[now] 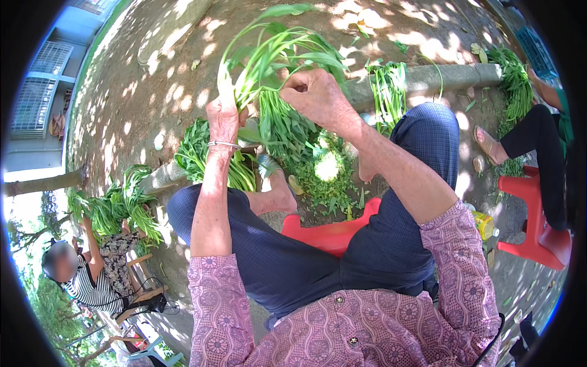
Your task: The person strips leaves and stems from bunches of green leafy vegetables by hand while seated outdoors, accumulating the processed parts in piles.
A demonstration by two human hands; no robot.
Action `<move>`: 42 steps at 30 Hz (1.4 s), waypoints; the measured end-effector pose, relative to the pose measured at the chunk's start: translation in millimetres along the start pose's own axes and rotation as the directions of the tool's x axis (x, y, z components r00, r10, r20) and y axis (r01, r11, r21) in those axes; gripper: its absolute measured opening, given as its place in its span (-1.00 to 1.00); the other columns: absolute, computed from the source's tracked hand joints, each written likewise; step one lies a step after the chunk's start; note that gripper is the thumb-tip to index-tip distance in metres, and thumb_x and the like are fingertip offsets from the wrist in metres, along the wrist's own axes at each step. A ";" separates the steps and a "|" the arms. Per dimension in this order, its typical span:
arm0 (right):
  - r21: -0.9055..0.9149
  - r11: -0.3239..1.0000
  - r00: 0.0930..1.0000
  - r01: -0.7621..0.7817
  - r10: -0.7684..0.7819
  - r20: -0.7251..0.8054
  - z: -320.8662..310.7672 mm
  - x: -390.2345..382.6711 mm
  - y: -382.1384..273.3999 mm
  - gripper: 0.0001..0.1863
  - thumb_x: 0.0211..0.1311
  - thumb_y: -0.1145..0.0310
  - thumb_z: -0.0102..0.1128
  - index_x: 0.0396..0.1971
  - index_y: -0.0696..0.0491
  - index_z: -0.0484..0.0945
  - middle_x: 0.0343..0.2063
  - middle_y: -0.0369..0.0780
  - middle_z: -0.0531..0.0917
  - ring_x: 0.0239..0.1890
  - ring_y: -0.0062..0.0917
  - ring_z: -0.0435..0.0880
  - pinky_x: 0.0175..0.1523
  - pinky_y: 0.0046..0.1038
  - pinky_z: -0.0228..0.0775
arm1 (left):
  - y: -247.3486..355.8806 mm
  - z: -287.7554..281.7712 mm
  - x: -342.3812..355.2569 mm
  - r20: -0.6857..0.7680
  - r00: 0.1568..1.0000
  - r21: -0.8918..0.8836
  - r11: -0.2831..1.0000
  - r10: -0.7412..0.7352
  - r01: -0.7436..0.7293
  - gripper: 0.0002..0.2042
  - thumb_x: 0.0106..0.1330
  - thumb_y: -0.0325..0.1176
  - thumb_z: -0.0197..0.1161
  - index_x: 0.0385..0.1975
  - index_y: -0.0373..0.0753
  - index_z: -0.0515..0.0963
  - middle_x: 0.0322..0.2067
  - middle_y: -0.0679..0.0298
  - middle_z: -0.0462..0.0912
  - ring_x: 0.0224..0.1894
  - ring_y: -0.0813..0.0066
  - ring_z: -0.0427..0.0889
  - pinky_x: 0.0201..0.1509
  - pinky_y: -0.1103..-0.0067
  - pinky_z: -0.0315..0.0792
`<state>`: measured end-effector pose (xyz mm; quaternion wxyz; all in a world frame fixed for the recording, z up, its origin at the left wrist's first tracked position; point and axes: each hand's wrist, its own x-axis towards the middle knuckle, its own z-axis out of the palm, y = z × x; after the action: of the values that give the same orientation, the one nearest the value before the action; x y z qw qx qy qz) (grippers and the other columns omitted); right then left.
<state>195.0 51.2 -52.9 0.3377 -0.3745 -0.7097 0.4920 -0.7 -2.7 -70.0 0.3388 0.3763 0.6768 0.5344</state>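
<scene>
My left hand, with a bracelet at its wrist, is closed around a bunch of long-stemmed leafy greens raised in front of me. Its leaves fan upward and to the right. Close beside those stems is my right hand, fingers curled and thumb pressed in; whatever they pinch is too small to make out. Below both hands, a pile of greens lies over the curb. Another bunch rests left of it, and a further bunch hangs on the curb at right. Loose leaf trimmings cover the ground between my feet.
A low concrete curb crosses ahead. I sit with a red stool between my legs. At right are a yellow bottle, a person on another red stool and a blue crate. A seated person handles greens at left.
</scene>
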 end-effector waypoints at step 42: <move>-0.220 0.948 0.970 0.228 -0.242 -0.034 -14.0 39.5 1.8 -0.69 0.01 0.24 0.09 -0.33 0.15 0.62 -0.51 -0.08 0.64 -0.42 -0.38 0.63 -0.21 -0.38 0.44 | 30.2 -26.0 8.9 0.434 0.827 0.768 0.333 0.356 -0.547 -0.44 0.27 0.15 -0.02 -0.65 -0.29 0.53 -0.73 0.01 0.48 -0.58 0.02 0.54 -0.49 0.27 0.40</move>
<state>187.8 91.9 -46.2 0.3731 -0.3362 -0.7874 0.3574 -22.9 -2.8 -35.7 -0.0004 0.7152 0.6827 0.1497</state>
